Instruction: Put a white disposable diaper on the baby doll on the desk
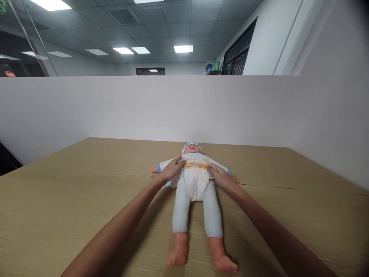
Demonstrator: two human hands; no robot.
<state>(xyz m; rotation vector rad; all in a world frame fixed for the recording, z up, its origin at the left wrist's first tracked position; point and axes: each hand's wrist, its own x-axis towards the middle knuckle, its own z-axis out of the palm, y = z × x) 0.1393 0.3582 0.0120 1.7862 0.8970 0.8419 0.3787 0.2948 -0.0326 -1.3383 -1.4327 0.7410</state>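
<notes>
A baby doll [196, 192] lies on its back on the wooden table [72, 200], feet toward me and head away. It wears a white cap, a white top with blue cuffs, white leggings and a diaper with a yellow printed band [196, 165]. My left hand [173, 168] rests on the doll's waist at the left side of the diaper, fingers on the band. My right hand [220, 175] presses the right side of the diaper at the waist. Whether the fingers pinch the diaper tabs cannot be made out.
A white partition wall [184, 107] stands along the table's far edge and continues down the right side. Beyond it are ceiling lights and a dark window grille [239, 54]. The table's left edge drops off near a dark gap [7, 159].
</notes>
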